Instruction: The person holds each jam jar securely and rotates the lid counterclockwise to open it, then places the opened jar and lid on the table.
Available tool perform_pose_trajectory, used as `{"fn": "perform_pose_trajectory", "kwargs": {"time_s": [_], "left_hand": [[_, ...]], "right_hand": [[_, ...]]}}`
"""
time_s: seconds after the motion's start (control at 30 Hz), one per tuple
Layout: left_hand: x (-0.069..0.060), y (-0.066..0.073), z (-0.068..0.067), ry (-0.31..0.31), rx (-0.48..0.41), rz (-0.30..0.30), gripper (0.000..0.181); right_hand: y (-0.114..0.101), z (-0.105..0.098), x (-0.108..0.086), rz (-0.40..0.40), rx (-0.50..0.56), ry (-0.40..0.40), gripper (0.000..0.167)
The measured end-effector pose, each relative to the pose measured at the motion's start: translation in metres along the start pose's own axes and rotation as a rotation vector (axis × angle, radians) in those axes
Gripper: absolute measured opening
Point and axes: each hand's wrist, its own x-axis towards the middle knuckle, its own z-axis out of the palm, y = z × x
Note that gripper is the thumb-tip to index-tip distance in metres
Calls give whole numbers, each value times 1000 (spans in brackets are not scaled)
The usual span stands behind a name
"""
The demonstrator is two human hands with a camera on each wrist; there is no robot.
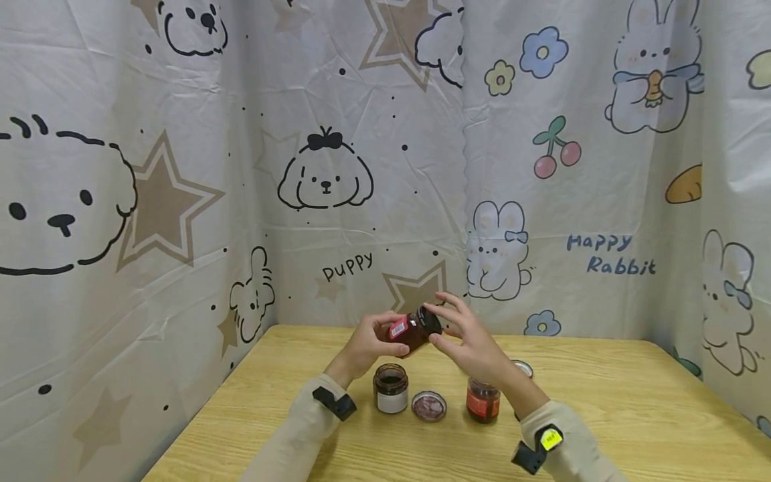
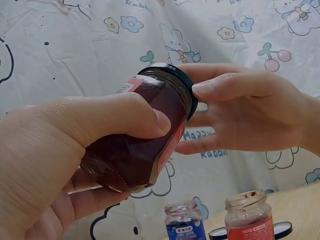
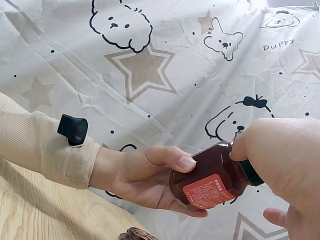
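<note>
A faceted glass jar of dark red contents (image 2: 132, 162) is held tilted above the table by my left hand (image 1: 363, 347), thumb across one side and fingers beneath. Its red label (image 3: 209, 191) shows in the right wrist view. The black lid (image 1: 430, 320) sits on the jar's mouth, pointing up and to the right. My right hand (image 1: 472, 343) pinches that lid between thumb and forefinger, while its other fingers extend past the rim. In the right wrist view the back of this hand hides part of the lid.
Below the hands stand an uncovered dark jar with a white label (image 1: 391, 402) and an uncovered red-label jar (image 1: 483, 406). A loose lid (image 1: 430, 406) lies between them. Behind the right forearm is another lid (image 1: 524, 367). A blue-label jar (image 2: 185, 229) appears in the left wrist view.
</note>
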Motion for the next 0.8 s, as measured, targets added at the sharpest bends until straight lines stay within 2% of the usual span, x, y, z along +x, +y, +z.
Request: {"fn": "perform_pose_trajectory", "kwargs": {"time_s": [0.37, 0.57, 0.8], "left_hand": [[-1, 0, 1, 16, 15, -4, 53], [0, 1, 2, 5, 22, -1, 53], [0, 0, 2, 4, 14, 1, 54]], "right_hand": [[-3, -2, -1, 69, -1, -25, 55], [-3, 1, 1, 98, -30, 27, 45], [-3, -1, 3, 76, -1, 25, 43]]}}
